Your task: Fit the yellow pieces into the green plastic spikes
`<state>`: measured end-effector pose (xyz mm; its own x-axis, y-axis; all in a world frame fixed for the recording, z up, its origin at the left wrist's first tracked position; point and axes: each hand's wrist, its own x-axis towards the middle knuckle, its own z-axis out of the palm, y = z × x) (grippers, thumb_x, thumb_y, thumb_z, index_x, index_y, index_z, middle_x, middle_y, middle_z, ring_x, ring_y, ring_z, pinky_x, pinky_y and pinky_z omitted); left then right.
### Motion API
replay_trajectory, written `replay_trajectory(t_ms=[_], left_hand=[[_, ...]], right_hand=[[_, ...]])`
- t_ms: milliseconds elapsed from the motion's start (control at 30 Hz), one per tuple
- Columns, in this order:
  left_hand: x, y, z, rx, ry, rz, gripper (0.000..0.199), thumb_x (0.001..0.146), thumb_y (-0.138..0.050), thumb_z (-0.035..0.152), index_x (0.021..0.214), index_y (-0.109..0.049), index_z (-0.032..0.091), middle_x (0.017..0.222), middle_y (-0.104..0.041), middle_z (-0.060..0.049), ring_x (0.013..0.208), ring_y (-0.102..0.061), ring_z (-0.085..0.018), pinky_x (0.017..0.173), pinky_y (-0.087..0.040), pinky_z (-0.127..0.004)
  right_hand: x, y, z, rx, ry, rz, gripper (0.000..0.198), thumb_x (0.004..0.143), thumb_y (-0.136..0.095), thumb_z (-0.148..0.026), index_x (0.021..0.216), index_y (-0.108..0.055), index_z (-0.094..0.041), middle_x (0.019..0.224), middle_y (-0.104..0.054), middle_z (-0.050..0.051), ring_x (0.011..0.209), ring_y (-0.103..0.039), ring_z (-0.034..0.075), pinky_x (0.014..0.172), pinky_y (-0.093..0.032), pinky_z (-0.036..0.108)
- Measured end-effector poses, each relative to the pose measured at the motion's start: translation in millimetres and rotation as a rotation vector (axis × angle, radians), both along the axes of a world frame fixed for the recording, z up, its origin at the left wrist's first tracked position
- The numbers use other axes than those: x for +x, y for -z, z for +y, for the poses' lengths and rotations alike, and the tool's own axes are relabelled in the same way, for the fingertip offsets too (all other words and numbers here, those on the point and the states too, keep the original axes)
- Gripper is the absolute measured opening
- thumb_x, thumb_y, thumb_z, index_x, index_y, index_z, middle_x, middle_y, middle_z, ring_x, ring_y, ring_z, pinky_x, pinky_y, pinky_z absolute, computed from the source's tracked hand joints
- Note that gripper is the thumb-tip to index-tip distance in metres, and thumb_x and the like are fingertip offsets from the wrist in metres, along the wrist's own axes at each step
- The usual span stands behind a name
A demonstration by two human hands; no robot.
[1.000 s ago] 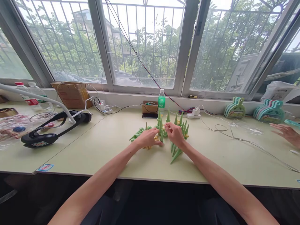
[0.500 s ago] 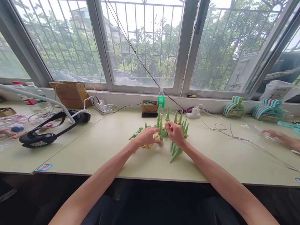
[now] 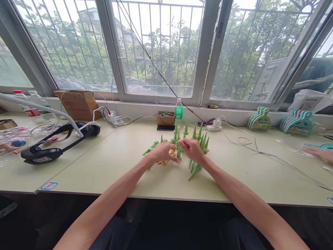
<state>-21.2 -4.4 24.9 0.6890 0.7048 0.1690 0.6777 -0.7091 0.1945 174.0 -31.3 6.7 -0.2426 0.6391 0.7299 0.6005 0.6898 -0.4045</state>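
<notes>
Behind, the bottle (image 3: 179,110) is partly blocked by cones (image 3: 186,129); left grip (image 3: 163,152) is spread, right grip (image 3: 193,149) cannot be told.

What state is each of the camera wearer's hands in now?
Left hand: open, beside an upright green cone.
Right hand: closed; whether it holds anything cannot be told.

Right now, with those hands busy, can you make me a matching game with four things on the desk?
Things:
1. Green cones
2. VR headset
3. Bottle in the middle
4. Pile of small pieces

Clues:
A. Black, on the left part of the desk
B. Yellow, next to the left hand
C. Some upright, some lying down
D. Standing, with a white cap

Right pairs: 1-C, 2-A, 3-D, 4-B
</notes>
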Motion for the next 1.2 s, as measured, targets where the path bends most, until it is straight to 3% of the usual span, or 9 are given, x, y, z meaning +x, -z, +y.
replay_trajectory(t_ms=[167, 500, 1200], left_hand=[[0.2, 1.0, 0.4, -0.015, -0.004, -0.005, 0.057, 0.066, -0.066, 0.073, 0.087, -0.065, 0.02, 0.089, -0.065, -0.005, 0.081, -0.06, -0.023, 0.064, -0.041, -0.028], [0.5, 0.6, -1.0, -0.04, 0.014, -0.01, 0.054, 0.067, -0.067, 0.069, 0.089, -0.067, 0.02, 0.087, -0.066, -0.005, 0.079, -0.06, -0.022, 0.063, -0.039, -0.028], [5.5, 4.8, -1.2, -0.08, 0.058, -0.031, 0.048, 0.075, -0.063, 0.065, 0.079, -0.07, 0.018, 0.092, -0.066, -0.007, 0.085, -0.06, -0.022, 0.073, -0.044, -0.031]], right_hand=[[-1.1, 2.7, 1.8, -0.015, -0.036, -0.013, 0.03, 0.094, -0.049, -0.037, 0.075, -0.06, -0.017, 0.057, -0.049, -0.003, 0.053, -0.041, 0.01, 0.056, -0.035, 0.022], [-1.8, 5.8, 4.8, 0.014, -0.004, -0.013, 0.037, 0.094, -0.046, -0.032, 0.06, -0.04, -0.019, 0.053, -0.037, -0.004, 0.051, -0.031, 0.01, 0.053, -0.029, 0.024], [-2.0, 4.4, 3.5, 0.019, -0.008, -0.008, 0.037, 0.094, -0.045, -0.033, 0.06, -0.04, -0.019, 0.053, -0.034, -0.005, 0.051, -0.029, 0.01, 0.053, -0.029, 0.023]])
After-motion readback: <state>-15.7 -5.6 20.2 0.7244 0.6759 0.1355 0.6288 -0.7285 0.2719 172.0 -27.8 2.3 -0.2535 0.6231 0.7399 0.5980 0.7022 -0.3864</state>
